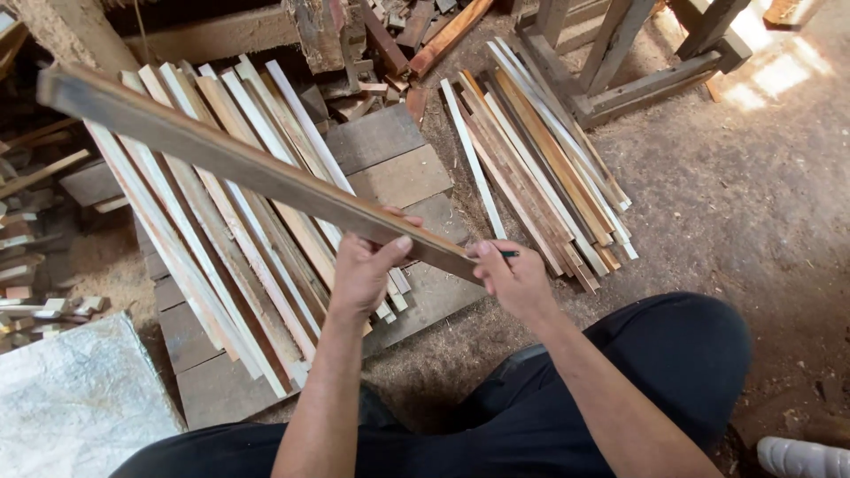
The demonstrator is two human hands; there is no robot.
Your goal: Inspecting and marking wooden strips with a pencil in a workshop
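Observation:
My left hand (365,265) grips a long, weathered wooden slat (230,159) near its close end; the slat runs up and to the left above the floor. My right hand (509,276) is at the slat's near end and holds a thin dark pencil (506,254), its tip pointing right. Below the slat lies a stack of pale wooden strips (221,248) on flat boards.
A second bundle of thin strips (540,168) lies to the right on the dirt floor. A wooden stand's base (637,80) sits at the upper right. Offcuts litter the top and left edge. A grey slab (71,398) is at the lower left. My knee in dark trousers (673,354) is at the lower right.

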